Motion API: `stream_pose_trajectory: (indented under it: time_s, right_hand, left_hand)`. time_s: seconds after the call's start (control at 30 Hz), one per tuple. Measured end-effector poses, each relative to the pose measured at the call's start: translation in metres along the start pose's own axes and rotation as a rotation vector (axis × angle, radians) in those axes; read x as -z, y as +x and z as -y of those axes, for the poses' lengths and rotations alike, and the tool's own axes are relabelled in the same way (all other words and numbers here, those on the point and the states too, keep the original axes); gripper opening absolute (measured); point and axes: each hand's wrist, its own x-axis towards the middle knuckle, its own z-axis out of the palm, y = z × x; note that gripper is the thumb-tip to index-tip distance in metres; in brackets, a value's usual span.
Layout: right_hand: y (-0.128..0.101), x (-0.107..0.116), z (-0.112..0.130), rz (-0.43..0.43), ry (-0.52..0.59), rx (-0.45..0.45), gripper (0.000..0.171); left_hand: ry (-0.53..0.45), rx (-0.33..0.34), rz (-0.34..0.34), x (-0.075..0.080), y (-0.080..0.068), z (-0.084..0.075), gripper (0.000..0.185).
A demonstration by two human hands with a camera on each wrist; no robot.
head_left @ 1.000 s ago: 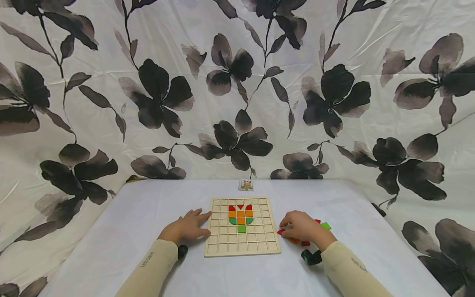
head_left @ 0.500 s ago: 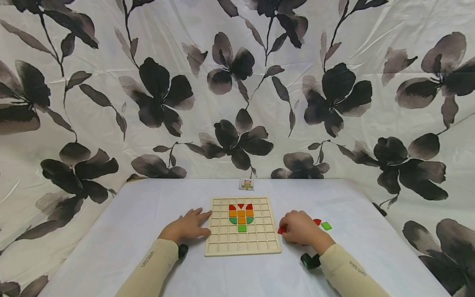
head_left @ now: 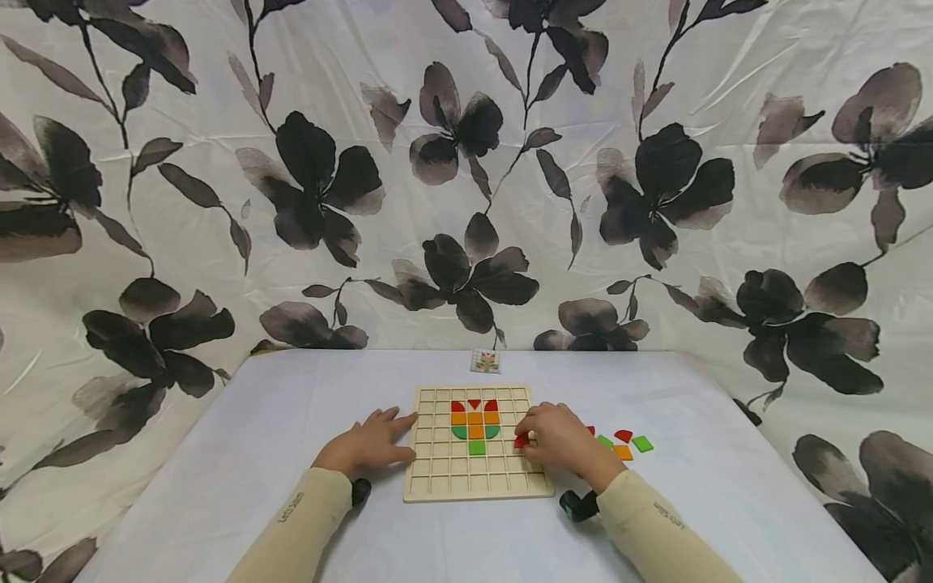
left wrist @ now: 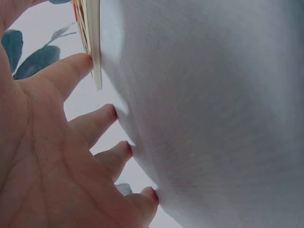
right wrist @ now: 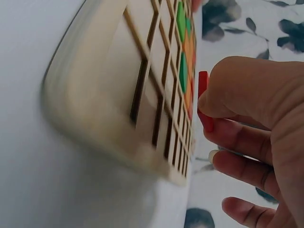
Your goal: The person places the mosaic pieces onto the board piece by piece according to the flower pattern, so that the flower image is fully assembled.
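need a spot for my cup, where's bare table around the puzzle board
Bare cloth lies behind the grid board, either side of the small card, and along the table's front edge. Crowded: right of the board, where loose tiles lie beside the right hand; the left hand rests against the board's left edge.

Red tile (head_left: 521, 441), seemingly above gridded board (head_left: 437, 478)

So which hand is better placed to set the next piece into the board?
Right. The right hand already pinches a red piece over the board, while the left hand lies flat against its left edge, holding nothing.
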Motion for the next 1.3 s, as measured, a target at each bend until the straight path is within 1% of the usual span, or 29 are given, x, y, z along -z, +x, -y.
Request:
stream_pose_trajectory:
  time_s: [0.17, 0.3, 0.67, 0.77, 1.03, 1.3]
  right_hand:
    - [0.009, -0.004, 0.011, 0.018, 0.013, 0.003, 0.016]
    - [0.014, -0.009, 0.018, 0.043, 0.014, 0.007, 0.018]
    - [0.022, -0.021, 0.020, 0.040, -0.053, 0.071, 0.017]
    - [0.023, -0.020, 0.020, 0.044, -0.031, 0.089, 0.017]
    - [0.024, -0.018, 0.019, 0.108, 0.054, 0.109, 0.017]
    - [0.022, -0.018, 0.013, 0.097, 0.146, 0.114, 0.022]
  left_hand:
    - [0.003, 0.000, 0.003, 0.000, -0.001, -0.001, 0.073]
    - [-0.014, -0.004, 0.010, 0.001, -0.001, -0.003, 0.073]
    - [0.001, 0.001, -0.004, -0.003, 0.000, -0.002, 0.074]
    - [0.000, 0.000, -0.004, -0.003, 0.001, -0.001, 0.074]
    - [0.002, -0.002, -0.006, -0.003, 0.001, -0.001, 0.074]
    - [0.008, 0.013, -0.003, -0.001, 0.001, 0.000, 0.074]
